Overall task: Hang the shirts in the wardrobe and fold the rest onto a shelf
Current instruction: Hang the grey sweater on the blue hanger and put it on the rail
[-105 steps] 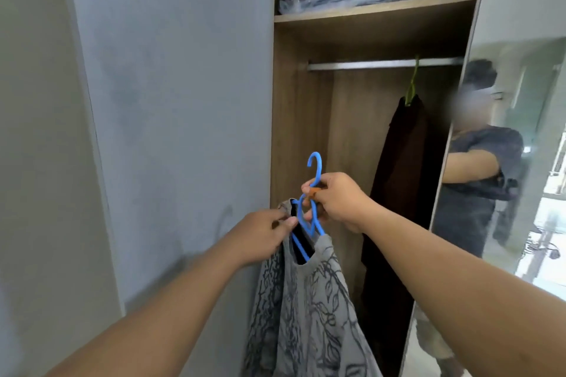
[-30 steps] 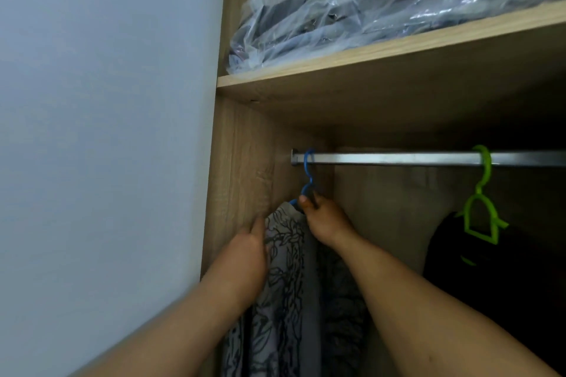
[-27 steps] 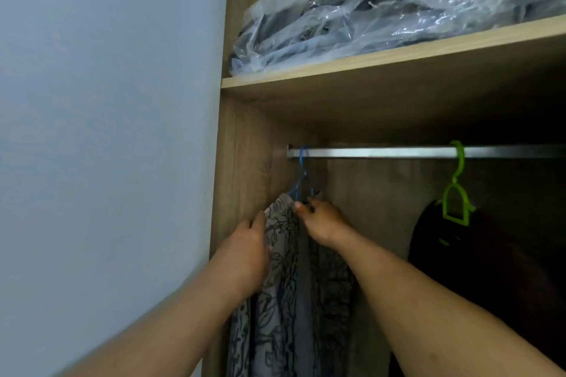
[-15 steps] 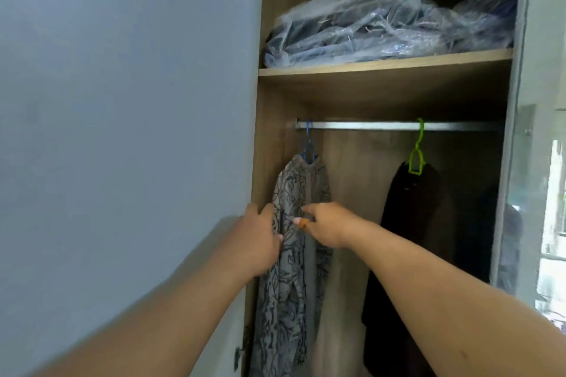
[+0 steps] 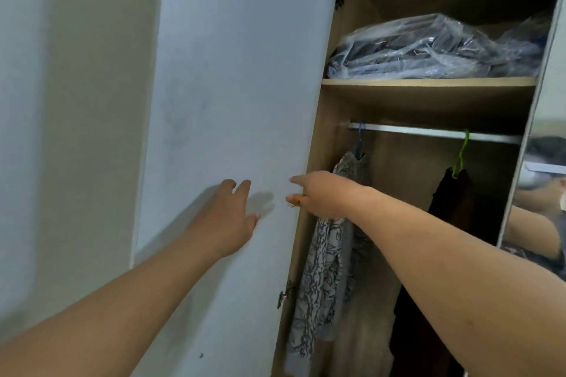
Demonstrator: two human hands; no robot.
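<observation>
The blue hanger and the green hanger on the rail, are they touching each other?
Apart. The head view shows the blue hanger at the rail's left end, the green hanger far right.

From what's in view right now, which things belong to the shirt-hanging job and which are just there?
Part of the job:
- patterned shirt on the blue hanger
- rail
- shelf
- left hand, right hand, both holding nothing

Just there:
- dark garment on the green hanger
- plastic-wrapped bundle
- wardrobe door
- mirror
</observation>
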